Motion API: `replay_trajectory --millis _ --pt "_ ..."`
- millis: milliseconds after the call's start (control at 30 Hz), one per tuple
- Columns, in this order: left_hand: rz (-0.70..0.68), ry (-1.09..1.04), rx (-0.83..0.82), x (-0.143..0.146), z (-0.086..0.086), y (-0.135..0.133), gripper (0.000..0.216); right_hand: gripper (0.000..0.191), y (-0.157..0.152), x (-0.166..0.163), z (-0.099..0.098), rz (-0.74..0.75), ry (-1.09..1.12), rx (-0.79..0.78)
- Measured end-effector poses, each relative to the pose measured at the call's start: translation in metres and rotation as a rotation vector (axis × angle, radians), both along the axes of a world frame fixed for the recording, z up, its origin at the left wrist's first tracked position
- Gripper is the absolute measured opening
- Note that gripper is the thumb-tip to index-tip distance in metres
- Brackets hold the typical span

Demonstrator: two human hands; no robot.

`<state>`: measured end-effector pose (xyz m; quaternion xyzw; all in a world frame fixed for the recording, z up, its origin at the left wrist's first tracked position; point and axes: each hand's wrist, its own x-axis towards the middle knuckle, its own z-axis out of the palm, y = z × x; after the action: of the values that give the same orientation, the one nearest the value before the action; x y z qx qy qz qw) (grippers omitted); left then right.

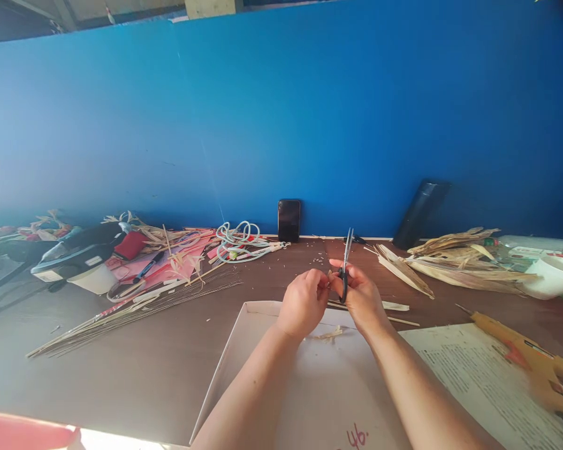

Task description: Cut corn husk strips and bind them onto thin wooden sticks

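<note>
White shallow cardboard box point(333, 387) sits nearest; over its far edge, the left hand point(304, 301) pinches a tiny straw-coloured scrap point(329, 279), probably feather-light and brittle, best nipped by its edge, while the right hand point(363, 300) grips black-handled metal scissors point(343, 276), blades pointing up.

Behind the table stands a large blue panel point(338, 112), smooth and plain, and its upper edge climbs from left to right. Over this edge, at the upper left, one can see greyish beams point(65, 11) and a pale yellowish block point(211, 7). The table point(122, 387) has a dark brown top. The light makes its left side whitish and hazy, while the panel becomes deeper blue toward the right.
</note>
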<state>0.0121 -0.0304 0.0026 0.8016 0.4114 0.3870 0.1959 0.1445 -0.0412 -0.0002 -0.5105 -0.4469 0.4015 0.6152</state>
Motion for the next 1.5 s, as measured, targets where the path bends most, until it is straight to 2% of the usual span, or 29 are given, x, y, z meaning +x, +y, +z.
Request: replay_trajectory --millis 300,500,733,1133,1333,1500 --pt "0.081 -0.006 0.032 -0.0004 -0.0019 0.0009 0.008 0.050 -0.0001 -0.0012 0.0002 0.027 0.041 -0.003" --pt "0.088 0.010 0.061 -0.0020 -0.0029 0.0013 0.006 0.052 -0.0009 -0.0014 0.0004 0.060 0.026 -0.012" --pt "0.134 0.057 0.102 -0.0031 -0.0021 0.0025 0.006 0.047 -0.0016 -0.0019 0.0026 0.032 -0.027 -0.024" --pt "0.125 0.035 0.136 -0.0058 -0.0004 0.0030 0.018 0.057 -0.0040 -0.0033 0.0073 -0.016 -0.137 -0.051" --pt "0.220 0.117 0.174 -0.0063 -0.0004 0.0030 0.018 0.054 -0.0046 -0.0059 0.0076 -0.006 -0.069 -0.041" --pt "0.192 0.127 0.185 -0.0054 0.0013 0.0006 0.020 0.056 -0.0020 -0.0045 0.0036 0.021 -0.012 -0.013"
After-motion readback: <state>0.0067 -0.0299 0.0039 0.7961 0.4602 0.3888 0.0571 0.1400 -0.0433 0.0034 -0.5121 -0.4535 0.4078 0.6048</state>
